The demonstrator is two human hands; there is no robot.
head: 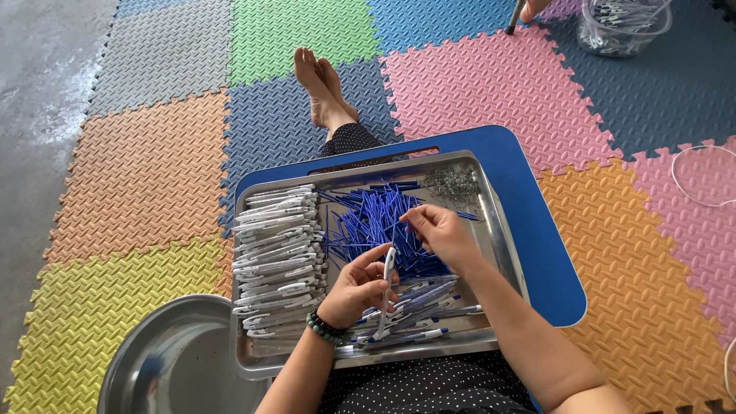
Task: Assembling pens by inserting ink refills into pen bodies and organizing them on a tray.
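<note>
White pen barrel [389,270], slim, upright, over the steel tray [502,230], pinched in left hand [356,291] fingers. Right hand [438,234] pinches a thin blue refill [410,217] above the blue refill pile [368,222]. White barrels [277,253] stacked tray-left, assembled pens [425,307] near edge. Tray sits on blue lap bench [537,230]; both wrists bent inward.

No packages, labels, signs or screens visible.
</note>
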